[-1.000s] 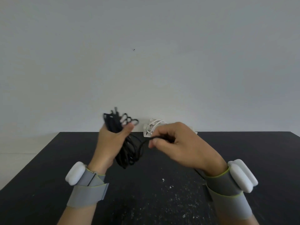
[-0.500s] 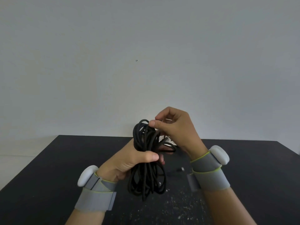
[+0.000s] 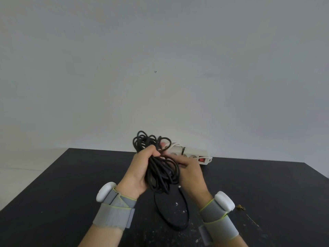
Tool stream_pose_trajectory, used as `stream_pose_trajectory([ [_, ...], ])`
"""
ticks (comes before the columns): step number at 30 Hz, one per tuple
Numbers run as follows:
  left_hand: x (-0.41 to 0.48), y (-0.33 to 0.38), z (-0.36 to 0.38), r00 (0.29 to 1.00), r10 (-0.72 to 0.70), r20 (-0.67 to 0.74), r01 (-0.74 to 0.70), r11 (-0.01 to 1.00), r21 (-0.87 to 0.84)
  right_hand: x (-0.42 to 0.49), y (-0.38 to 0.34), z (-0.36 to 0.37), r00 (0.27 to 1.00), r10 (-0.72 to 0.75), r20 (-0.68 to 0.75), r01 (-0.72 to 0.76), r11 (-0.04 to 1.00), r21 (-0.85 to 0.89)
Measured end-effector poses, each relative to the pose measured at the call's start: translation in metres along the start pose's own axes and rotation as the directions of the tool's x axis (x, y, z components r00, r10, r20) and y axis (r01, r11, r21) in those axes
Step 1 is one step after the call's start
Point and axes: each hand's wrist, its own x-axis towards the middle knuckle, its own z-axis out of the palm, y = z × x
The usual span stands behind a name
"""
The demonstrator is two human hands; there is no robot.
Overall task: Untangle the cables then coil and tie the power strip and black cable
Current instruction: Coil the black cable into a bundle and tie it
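Fist of left hand [image 3: 140,169] round black cable [image 3: 159,178] — right hand [image 3: 192,177] pinching its loops.

Head view. The left hand [image 3: 140,173] grips a coiled black cable [image 3: 161,175] round its middle, loops standing above the fist. The right hand [image 3: 192,175] lies just behind the coil, its fingers partly hidden. One slack loop hangs to the black table [image 3: 71,193]. A white power strip [image 3: 193,155] with a red switch lies at the far edge.
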Motion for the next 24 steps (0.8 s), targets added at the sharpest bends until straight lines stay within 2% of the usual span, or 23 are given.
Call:
stream_pose_trajectory([
  [2, 0.003, 0.004, -0.003, 0.999, 0.022, -0.047, -0.025, 0.997, -0.068, -0.007, 0.006, 0.0, 0.997, 0.047, 0.061, -0.041, 0.994, -0.104],
  [4, 0.002, 0.008, -0.004, 0.995, 0.046, -0.094, -0.053, 0.996, -0.073, -0.014, 0.012, -0.001, 0.99, 0.08, 0.116, -0.044, 0.957, -0.288],
  [7, 0.004, 0.011, -0.009, 0.986, 0.066, -0.151, -0.075, 0.996, -0.056, -0.025, 0.016, -0.004, 0.971, 0.091, 0.219, 0.027, 0.875, -0.484],
  [13, 0.017, 0.008, -0.023, 0.97, 0.118, -0.211, -0.114, 0.993, 0.03, -0.043, 0.005, -0.021, 0.925, 0.141, 0.352, 0.122, 0.768, -0.629],
  [18, 0.028, -0.013, -0.026, 0.94, 0.218, -0.261, -0.148, 0.954, 0.263, -0.045, -0.017, -0.036, 0.921, 0.131, 0.366, 0.145, 0.758, -0.636],
  [20, 0.031, -0.023, -0.03, 0.954, 0.219, -0.202, -0.115, 0.895, 0.43, -0.041, -0.026, -0.039, 0.922, 0.105, 0.371, 0.167, 0.759, -0.629],
  [24, 0.032, -0.033, -0.039, 0.983, 0.182, 0.032, -0.148, 0.673, 0.724, -0.027, -0.045, -0.042, 0.925, 0.031, 0.378, 0.176, 0.847, -0.501],
])
